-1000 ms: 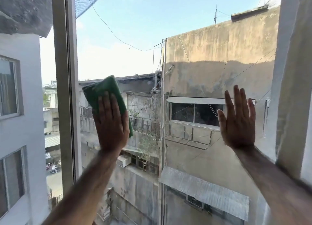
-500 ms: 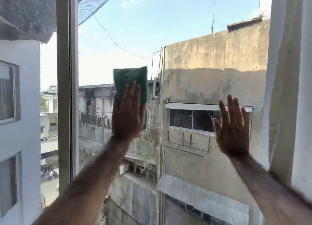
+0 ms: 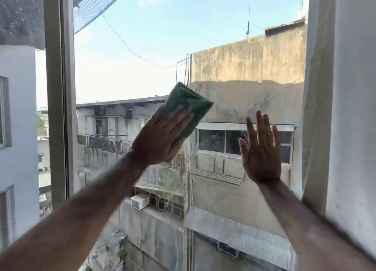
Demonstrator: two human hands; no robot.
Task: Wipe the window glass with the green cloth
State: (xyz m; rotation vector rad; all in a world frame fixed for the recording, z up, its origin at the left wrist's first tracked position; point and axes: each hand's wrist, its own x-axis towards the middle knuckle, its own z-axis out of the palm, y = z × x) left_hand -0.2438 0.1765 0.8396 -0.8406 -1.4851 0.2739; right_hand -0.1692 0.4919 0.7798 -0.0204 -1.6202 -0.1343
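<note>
Two bare forearms reach up from the lower corners to the window glass (image 3: 142, 52). Left hand (image 3: 162, 137) lies flat, fingers together, pressing the green cloth (image 3: 188, 105) against the pane near its centre. Folded cloth shows beyond the fingertips; its long axis is tilted, running from lower left to upper right, top corner pointing up and right. Right hand (image 3: 261, 150) is spread wide, palm on the glass, holding nothing, just right of the cloth. Half a second earlier the cloth stood upright and further left; it has since travelled right and rotated clockwise. Window frame (image 3: 59, 107) stands left. Beyond, a stained concrete building (image 3: 248, 77).
</note>
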